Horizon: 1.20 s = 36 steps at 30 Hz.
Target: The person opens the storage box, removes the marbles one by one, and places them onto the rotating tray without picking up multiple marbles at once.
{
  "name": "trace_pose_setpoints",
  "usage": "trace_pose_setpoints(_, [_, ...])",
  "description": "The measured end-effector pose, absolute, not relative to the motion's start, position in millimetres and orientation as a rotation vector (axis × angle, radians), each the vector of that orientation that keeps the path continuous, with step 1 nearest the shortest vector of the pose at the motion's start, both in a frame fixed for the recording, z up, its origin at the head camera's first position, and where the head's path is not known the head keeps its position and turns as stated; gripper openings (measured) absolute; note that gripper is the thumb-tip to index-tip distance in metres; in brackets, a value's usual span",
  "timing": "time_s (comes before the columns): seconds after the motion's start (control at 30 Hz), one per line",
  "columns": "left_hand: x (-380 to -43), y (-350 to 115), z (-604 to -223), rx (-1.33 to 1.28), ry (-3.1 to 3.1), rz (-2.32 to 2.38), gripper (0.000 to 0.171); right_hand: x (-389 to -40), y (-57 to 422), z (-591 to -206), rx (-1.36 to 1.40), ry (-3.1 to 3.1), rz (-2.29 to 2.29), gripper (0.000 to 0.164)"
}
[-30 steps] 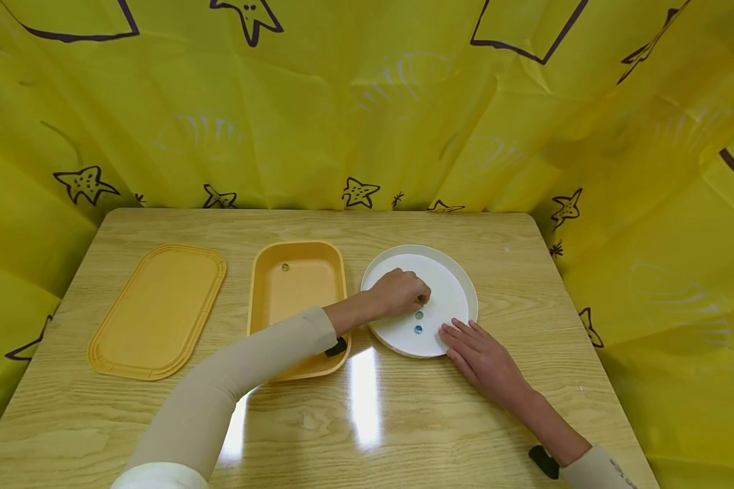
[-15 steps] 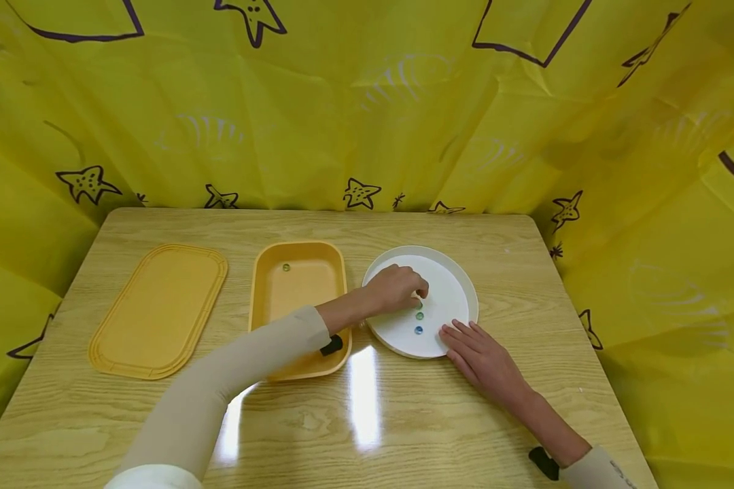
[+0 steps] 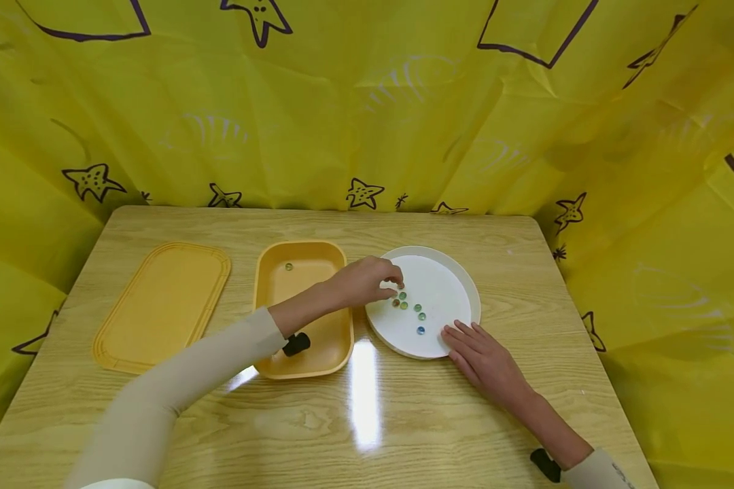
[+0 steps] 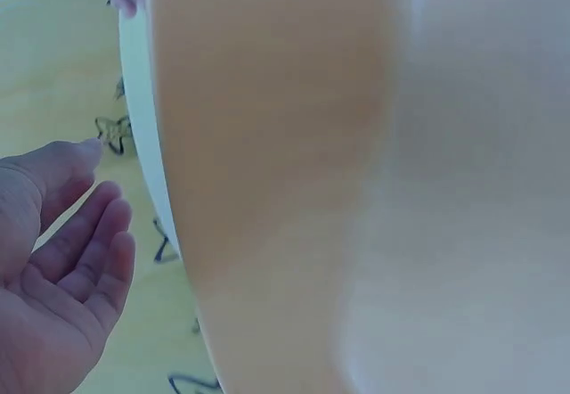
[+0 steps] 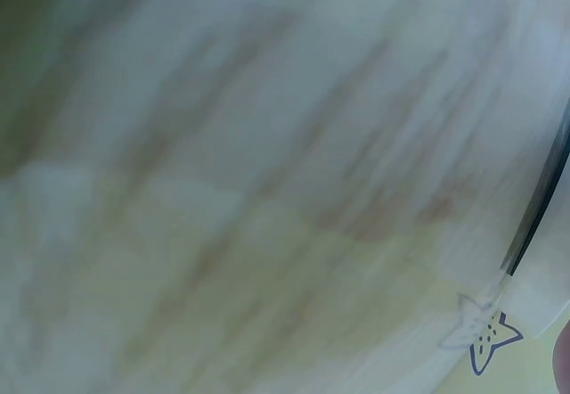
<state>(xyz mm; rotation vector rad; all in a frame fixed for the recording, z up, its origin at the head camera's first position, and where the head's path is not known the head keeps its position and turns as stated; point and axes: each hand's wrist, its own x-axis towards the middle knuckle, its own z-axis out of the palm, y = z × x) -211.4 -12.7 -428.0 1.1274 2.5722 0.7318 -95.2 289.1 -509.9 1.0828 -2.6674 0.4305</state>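
My left hand (image 3: 363, 280) reaches over the left rim of a round white tray (image 3: 443, 285), thumb and fingers bent and slightly apart. Nothing shows between them in the left wrist view, where the hand (image 4: 62, 260) is at the left edge. Several small glass marbles lie on the tray by the fingertips, among them a brown one (image 3: 395, 303), a yellow one (image 3: 404, 305) and a green one (image 3: 402, 296). Closer to the tray's front is a blue marble (image 3: 421, 331). My right hand (image 3: 486, 356) rests with straight fingers on the tray's front right rim.
An orange-yellow rectangular bin (image 3: 306, 370) stands left of the tray under my left forearm, with one marble (image 3: 289, 267) near its back. Further left lies a flat lid (image 3: 165, 299) of the same colour. A yellow curtain (image 3: 318, 122) hangs behind the wooden table (image 3: 440, 435).
My left hand has moved left from the tray's middle to its left rim, its fingers spreading apart. More marbles show on the tray. The right hand stays in place.
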Motion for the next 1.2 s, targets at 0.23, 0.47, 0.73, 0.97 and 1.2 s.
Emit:
trace_pose_setpoints(0.23, [-212.3,-57.5,-426.0,0.999,2.618,0.800,0.024,-94.6,289.0,-511.1,1.081,-2.669,0.437,0.050])
trace_pose_setpoints(0.47, [-208.1,-104.2,-427.1,0.938,2.661,0.868,0.023,-94.5,288.9,-511.2,1.081,-2.664,0.440,0.048])
trace_pose_setpoints(0.73, [-199.4,-143.1,-433.3,0.850,2.749,0.786,0.023,-95.6,290.0,-511.5,1.085,-2.658,0.430,0.046])
trace_pose_setpoints(0.97, [-195.6,-160.7,-439.1,0.757,2.819,0.682,0.023,-96.7,291.5,-512.5,1.098,-2.634,0.439,0.047])
trace_pose_setpoints(1.2, [-197.8,-159.9,-440.5,0.705,2.891,0.540,0.022,-95.8,291.7,-513.8,1.097,-2.624,0.441,0.050])
